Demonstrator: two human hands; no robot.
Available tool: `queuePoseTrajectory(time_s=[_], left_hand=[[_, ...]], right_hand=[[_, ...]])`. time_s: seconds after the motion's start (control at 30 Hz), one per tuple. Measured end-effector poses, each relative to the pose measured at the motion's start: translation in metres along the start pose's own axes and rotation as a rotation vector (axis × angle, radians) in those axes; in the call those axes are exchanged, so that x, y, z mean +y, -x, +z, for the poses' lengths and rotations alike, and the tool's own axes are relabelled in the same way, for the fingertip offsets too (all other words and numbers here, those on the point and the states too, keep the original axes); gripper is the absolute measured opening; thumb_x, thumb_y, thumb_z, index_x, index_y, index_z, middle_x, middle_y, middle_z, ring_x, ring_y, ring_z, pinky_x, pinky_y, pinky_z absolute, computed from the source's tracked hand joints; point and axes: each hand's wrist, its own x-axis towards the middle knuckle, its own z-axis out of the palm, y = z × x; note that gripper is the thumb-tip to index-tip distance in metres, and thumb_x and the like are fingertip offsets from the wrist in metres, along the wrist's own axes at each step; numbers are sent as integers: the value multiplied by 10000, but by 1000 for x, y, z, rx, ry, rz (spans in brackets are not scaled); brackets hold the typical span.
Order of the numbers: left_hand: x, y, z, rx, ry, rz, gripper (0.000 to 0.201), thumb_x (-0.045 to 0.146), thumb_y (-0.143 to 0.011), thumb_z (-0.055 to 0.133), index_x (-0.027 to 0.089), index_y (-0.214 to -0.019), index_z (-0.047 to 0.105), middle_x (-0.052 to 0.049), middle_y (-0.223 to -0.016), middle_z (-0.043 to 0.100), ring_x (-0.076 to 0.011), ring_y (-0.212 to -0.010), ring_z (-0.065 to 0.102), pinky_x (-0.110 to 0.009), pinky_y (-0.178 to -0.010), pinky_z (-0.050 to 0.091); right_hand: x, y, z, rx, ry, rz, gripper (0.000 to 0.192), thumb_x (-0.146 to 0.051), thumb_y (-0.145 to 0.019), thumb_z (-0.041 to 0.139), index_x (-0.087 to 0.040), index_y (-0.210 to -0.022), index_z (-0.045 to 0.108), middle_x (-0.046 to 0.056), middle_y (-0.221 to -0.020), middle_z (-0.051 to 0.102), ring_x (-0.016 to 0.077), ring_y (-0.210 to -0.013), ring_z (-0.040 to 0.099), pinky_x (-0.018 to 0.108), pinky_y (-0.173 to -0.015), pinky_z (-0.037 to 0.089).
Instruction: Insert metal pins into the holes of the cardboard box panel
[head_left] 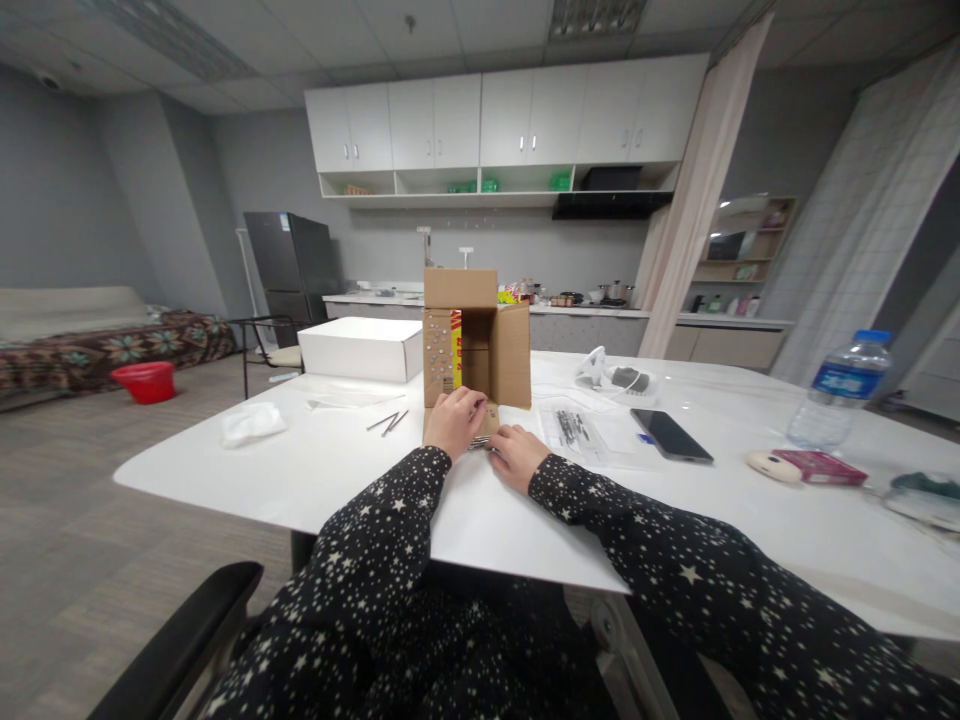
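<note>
An open cardboard box (pixel 514 358) stands on the table in front of me, its opening facing my way. Small shiny round dots cover its left flap (pixel 439 350), beside a red and yellow strip. My left hand (pixel 452 422) is at the box's lower front edge, fingers curled and closed; what they hold is hidden. Close by on the right, my right hand (pixel 517 456) rests low on the table with bent, closed fingers. Its fingertips touch a few thin metal pieces (pixel 478 443) lying between the hands. Several long thin metal pieces (pixel 390 423) lie to the left.
A white box (pixel 361 348) and crumpled white tissue (pixel 253 424) are on the left. To the right lie a clear case of small metal parts (pixel 574 428), a phone (pixel 670 435), a water bottle (pixel 840 390) and a dark red pack (pixel 829 468). A white device with cable (pixel 592 368) sits behind.
</note>
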Motion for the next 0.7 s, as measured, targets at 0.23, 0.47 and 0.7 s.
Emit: queuePoseTrajectory(time_s=[0.23, 0.47, 0.7], left_hand=[[-3, 2, 4, -91, 90, 78, 183, 242, -897, 480, 205, -965, 646, -25, -914, 656, -137, -806, 618, -298, -811, 448], [-2, 3, 2, -75, 110, 71, 150, 244, -883, 502, 202, -930, 637, -23, -919, 642, -134, -796, 612, -297, -798, 448], [-5, 0, -7, 40, 79, -31, 127, 195, -851, 518, 195, -923, 623, -37, -941, 617, -155, -854, 601, -314, -845, 447]], right_hand=[[2, -1, 1, 7, -6, -8, 270, -243, -879, 445, -189, -1050, 646, 97, -1038, 595, 222, -965, 514, 333, -843, 391], [1, -1, 0, 7, -18, -4, 278, -233, -875, 439, -180, -1049, 649, 99, -1042, 597, 222, -964, 509, 335, -844, 388], [1, 1, 1, 18, -14, -7, 269, -247, -896, 425, -185, -1038, 645, 92, -1002, 593, 215, -953, 509, 320, -828, 386]])
